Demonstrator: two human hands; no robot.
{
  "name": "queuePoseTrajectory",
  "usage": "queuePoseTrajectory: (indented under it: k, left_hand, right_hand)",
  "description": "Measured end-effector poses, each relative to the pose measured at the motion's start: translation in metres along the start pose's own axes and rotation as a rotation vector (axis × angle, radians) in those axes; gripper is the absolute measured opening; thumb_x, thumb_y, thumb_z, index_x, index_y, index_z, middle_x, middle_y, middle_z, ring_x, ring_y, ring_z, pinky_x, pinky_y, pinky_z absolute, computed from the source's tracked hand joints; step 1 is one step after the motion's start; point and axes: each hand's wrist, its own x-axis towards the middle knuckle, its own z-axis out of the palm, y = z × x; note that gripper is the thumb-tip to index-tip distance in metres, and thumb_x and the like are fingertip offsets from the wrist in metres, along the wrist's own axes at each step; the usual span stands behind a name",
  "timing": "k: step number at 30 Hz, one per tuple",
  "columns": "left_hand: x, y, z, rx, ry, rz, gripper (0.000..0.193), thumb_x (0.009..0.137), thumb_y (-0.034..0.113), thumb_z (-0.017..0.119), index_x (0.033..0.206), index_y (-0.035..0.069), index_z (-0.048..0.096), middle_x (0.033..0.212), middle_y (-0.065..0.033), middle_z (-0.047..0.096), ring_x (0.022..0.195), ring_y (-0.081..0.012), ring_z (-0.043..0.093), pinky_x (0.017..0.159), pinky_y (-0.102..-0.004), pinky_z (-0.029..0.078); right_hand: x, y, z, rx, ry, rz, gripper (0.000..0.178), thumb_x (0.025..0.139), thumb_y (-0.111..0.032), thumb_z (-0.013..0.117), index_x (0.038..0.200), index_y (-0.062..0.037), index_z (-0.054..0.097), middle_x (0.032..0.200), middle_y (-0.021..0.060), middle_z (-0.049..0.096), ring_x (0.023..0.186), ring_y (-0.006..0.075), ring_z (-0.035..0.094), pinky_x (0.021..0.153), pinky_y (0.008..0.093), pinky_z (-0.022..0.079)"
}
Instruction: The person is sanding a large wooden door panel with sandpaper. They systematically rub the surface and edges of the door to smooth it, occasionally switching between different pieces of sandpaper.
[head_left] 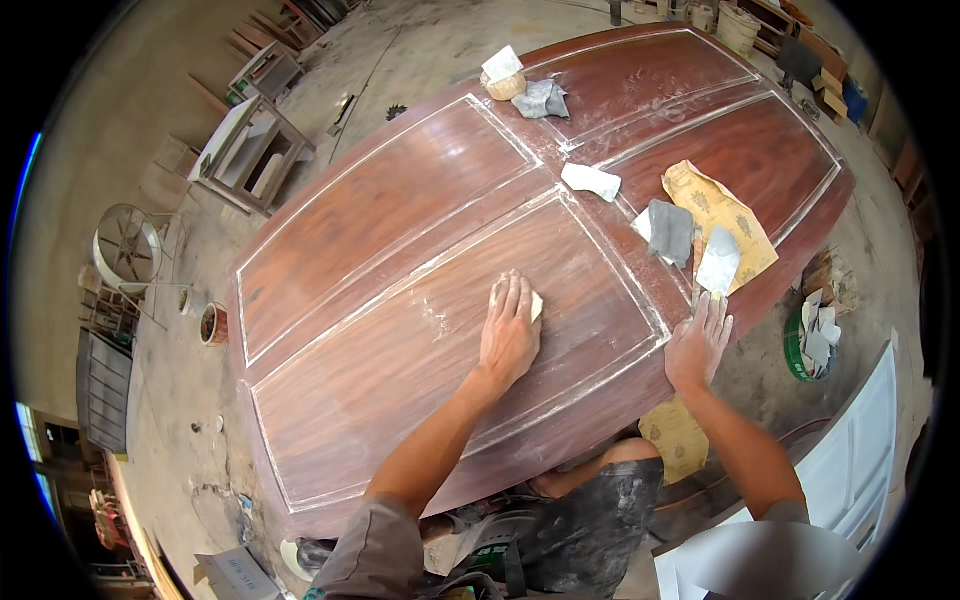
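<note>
A large reddish-brown panelled wooden door lies flat before me, with white dust along its panel grooves. On its near middle panel my left hand presses down a pale sanding pad, most of which is hidden under the fingers. My right hand rests flat at the door's near right edge, fingers stretched and dusty. Just beyond its fingertips lies a whitish piece of sandpaper. Beside that are a grey folded abrasive sheet and a larger tan sheet of sandpaper.
A white folded piece lies mid-door; a grey crumpled cloth and a round tan block sit at its far edge. A green bin of scraps and a white panel stand right. A wooden stand and round fan are left.
</note>
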Motion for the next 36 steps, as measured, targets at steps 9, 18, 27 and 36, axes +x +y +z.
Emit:
queuePoseTrajectory:
  k: [9,18,27,36]
  left_hand:
    - [-0.024,-0.007,-0.022,-0.032,-0.158,0.056,0.052,0.1,0.011,0.054,0.148,-0.008,0.044,0.158,-0.0263,0.039,0.149,-0.0406,0.036,0.125,-0.0514,0.028]
    - [0.077,0.059,0.051,0.031,-0.029,0.108,0.057,0.095,0.013,0.059,0.145,-0.01,0.046,0.154,-0.0292,0.043,0.148,-0.0413,0.036,0.126,-0.0483,0.027]
    - [-0.165,-0.077,-0.104,0.047,-0.079,-0.135,0.066,0.089,0.002,0.066,0.151,-0.001,0.045,0.159,-0.021,0.041,0.148,-0.0389,0.038,0.123,-0.0515,0.031]
    - [-0.113,-0.196,-0.107,0.222,0.16,-0.319,0.05,0.104,0.011,0.052,0.153,0.003,0.044,0.161,-0.0168,0.039,0.15,-0.0381,0.033,0.125,-0.0479,0.028]
  right_hand:
    - [0.003,0.023,-0.002,-0.035,0.039,0.005,0.062,0.095,-0.016,0.053,0.151,0.0053,0.038,0.157,0.024,0.039,0.153,0.0355,0.027,0.126,0.0512,0.018]
    - [0.003,-0.018,0.001,0.039,-0.015,-0.02,0.061,0.096,-0.017,0.051,0.153,0.0032,0.037,0.159,0.022,0.037,0.154,0.0344,0.026,0.127,0.0504,0.016]
    - [-0.002,0.006,0.006,-0.016,0.025,-0.05,0.058,0.099,-0.016,0.048,0.152,0.0039,0.037,0.157,0.0212,0.039,0.153,0.0346,0.027,0.126,0.0513,0.018]
    - [0.03,-0.014,-0.015,0.248,0.119,-0.417,0.061,0.104,-0.015,0.042,0.158,0.0073,0.026,0.165,0.0259,0.026,0.155,0.0429,0.018,0.127,0.0536,0.014]
